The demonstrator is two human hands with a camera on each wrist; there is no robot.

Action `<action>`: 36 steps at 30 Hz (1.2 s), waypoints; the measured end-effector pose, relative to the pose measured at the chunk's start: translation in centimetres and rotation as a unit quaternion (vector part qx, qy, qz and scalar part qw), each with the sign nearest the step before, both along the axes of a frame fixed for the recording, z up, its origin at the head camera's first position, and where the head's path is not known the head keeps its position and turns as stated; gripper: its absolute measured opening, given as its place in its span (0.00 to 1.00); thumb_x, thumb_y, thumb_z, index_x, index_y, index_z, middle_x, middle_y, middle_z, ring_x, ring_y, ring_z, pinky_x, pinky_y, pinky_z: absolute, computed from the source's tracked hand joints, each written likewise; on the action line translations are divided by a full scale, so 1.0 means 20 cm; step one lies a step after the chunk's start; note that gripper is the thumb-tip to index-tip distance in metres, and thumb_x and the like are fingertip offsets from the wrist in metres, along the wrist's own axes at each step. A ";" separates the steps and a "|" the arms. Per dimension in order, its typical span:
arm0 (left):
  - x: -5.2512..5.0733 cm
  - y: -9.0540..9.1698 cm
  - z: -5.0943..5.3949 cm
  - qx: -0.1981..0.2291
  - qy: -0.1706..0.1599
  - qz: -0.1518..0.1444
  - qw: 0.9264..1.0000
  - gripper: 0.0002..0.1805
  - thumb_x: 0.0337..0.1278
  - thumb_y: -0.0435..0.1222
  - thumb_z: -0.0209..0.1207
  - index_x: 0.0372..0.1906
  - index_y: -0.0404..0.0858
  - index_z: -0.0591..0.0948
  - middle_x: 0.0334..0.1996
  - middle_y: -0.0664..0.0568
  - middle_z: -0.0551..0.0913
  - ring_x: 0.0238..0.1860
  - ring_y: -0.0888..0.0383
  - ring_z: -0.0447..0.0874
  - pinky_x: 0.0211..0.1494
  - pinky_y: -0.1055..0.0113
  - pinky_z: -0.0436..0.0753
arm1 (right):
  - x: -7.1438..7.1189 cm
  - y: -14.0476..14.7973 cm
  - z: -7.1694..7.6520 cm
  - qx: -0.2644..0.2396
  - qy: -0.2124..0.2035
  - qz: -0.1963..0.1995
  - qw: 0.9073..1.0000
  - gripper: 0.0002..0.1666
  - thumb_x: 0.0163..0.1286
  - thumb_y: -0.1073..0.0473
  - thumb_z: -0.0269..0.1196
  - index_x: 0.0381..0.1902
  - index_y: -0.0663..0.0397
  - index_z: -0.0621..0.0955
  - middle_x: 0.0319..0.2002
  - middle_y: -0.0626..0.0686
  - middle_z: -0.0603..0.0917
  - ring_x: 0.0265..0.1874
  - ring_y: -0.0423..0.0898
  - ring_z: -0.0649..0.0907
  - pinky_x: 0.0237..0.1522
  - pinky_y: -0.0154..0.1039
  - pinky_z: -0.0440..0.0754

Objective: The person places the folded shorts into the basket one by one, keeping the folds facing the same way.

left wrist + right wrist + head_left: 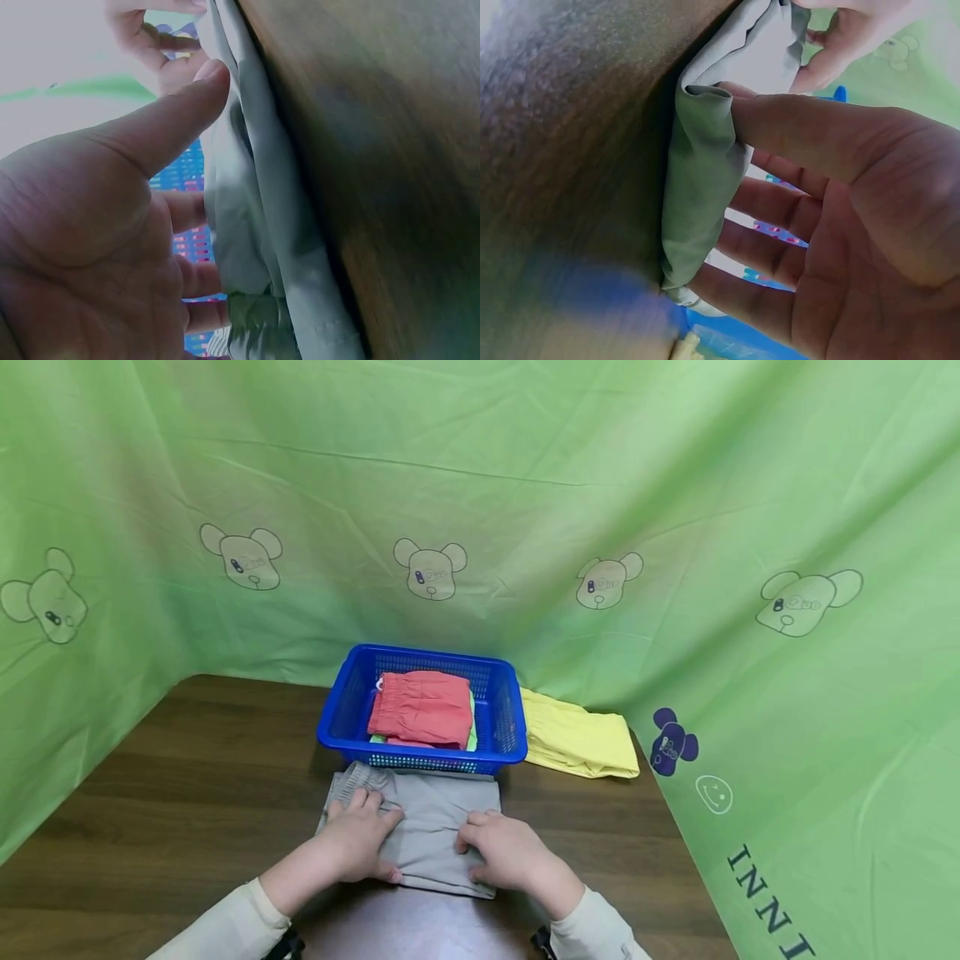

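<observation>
Folded grey shorts [435,814] with a gathered elastic waistband [367,779] lie flat on the table, just in front of the blue basket. My left hand [354,842] rests on their left part, fingers spread near the waistband and thumb by the near edge. On the right part rests my right hand [510,853], its fingertips touching the fabric. The left wrist view has the thumb [180,112] against the folded grey layers [255,195]. In the right wrist view the right fingers [769,251] reach over the cloth [705,165], loosely bent, and the thumb touches a fold.
The blue plastic basket [330,731] holds folded red shorts [423,706] above a bright green garment [472,739]. Beside it on the right lies a folded yellow garment [581,739]. A green printed curtain [510,485] surrounds the brown wooden table [187,810] at back and sides.
</observation>
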State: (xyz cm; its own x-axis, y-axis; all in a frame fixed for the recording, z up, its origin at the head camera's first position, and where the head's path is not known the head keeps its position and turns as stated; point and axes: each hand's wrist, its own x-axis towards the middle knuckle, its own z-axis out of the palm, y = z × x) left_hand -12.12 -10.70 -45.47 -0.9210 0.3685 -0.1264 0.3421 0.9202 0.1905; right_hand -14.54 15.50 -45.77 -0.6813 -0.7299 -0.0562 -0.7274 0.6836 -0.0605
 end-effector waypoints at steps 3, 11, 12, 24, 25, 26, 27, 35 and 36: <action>0.00 -0.02 0.02 0.027 -0.005 -0.007 1.000 0.46 0.37 0.64 0.76 0.63 0.44 0.80 0.60 0.38 0.75 0.63 0.38 0.66 0.56 0.28 0.69 | 0.01 0.00 0.00 0.001 -0.006 -0.011 1.000 0.16 0.54 0.53 0.77 0.39 0.36 0.84 0.39 0.37 0.79 0.44 0.40 0.80 0.41 0.35 0.82; -0.05 -0.13 -0.03 0.115 -0.019 -0.020 0.993 0.34 0.53 0.59 0.70 0.60 0.44 0.83 0.58 0.47 0.81 0.63 0.43 0.72 0.59 0.31 0.73 | 0.05 0.02 0.00 -0.016 -0.007 -0.024 1.000 0.15 0.54 0.55 0.76 0.39 0.39 0.85 0.39 0.38 0.79 0.43 0.40 0.79 0.39 0.34 0.82; -0.06 -0.15 -0.03 0.131 -0.014 -0.022 0.991 0.32 0.55 0.57 0.70 0.59 0.42 0.83 0.57 0.47 0.82 0.62 0.43 0.73 0.60 0.33 0.74 | 0.05 0.02 0.00 -0.019 -0.007 -0.024 1.000 0.15 0.54 0.55 0.76 0.40 0.39 0.85 0.39 0.38 0.79 0.43 0.40 0.79 0.40 0.34 0.82; -0.10 -0.23 -0.02 0.204 0.055 0.055 0.976 0.13 0.57 0.34 0.71 0.47 0.35 0.86 0.43 0.48 0.87 0.50 0.48 0.85 0.56 0.48 0.83 | 0.03 0.03 0.00 -0.026 -0.028 -0.022 0.999 0.13 0.60 0.48 0.75 0.42 0.38 0.86 0.40 0.38 0.80 0.46 0.38 0.80 0.45 0.35 0.82; -0.10 -0.23 -0.02 0.200 0.056 0.062 0.976 0.13 0.57 0.33 0.71 0.47 0.35 0.86 0.44 0.48 0.87 0.50 0.47 0.85 0.56 0.48 0.83 | 0.03 0.03 0.00 -0.028 -0.031 -0.024 0.999 0.13 0.61 0.48 0.74 0.42 0.39 0.86 0.40 0.38 0.80 0.46 0.38 0.80 0.45 0.35 0.83; -0.10 -0.23 -0.02 0.195 0.057 0.065 0.977 0.14 0.56 0.32 0.72 0.47 0.35 0.86 0.44 0.47 0.87 0.50 0.47 0.85 0.56 0.47 0.83 | 0.03 0.03 0.00 -0.029 -0.034 -0.025 0.999 0.12 0.62 0.47 0.73 0.42 0.39 0.86 0.40 0.38 0.80 0.46 0.38 0.80 0.45 0.35 0.83; -0.10 -0.23 -0.02 0.190 0.056 0.065 0.978 0.15 0.55 0.32 0.72 0.48 0.35 0.86 0.45 0.47 0.87 0.51 0.46 0.84 0.56 0.47 0.83 | 0.03 0.03 0.00 -0.031 -0.036 -0.027 0.999 0.12 0.63 0.46 0.73 0.42 0.39 0.86 0.40 0.38 0.80 0.46 0.38 0.80 0.46 0.35 0.83; -0.12 -0.24 -0.02 0.178 0.045 0.060 0.981 0.18 0.50 0.30 0.74 0.48 0.34 0.86 0.43 0.47 0.86 0.48 0.47 0.83 0.55 0.48 0.83 | 0.02 0.03 -0.01 -0.056 -0.042 -0.037 0.997 0.08 0.67 0.47 0.71 0.40 0.41 0.87 0.40 0.39 0.82 0.44 0.38 0.81 0.47 0.36 0.83; -0.12 -0.24 -0.03 0.177 0.044 0.064 0.981 0.18 0.50 0.30 0.74 0.49 0.35 0.86 0.43 0.48 0.85 0.49 0.47 0.83 0.55 0.48 0.83 | 0.02 0.03 -0.01 -0.060 -0.041 -0.039 0.997 0.08 0.67 0.47 0.70 0.40 0.41 0.87 0.40 0.39 0.82 0.44 0.38 0.81 0.47 0.36 0.83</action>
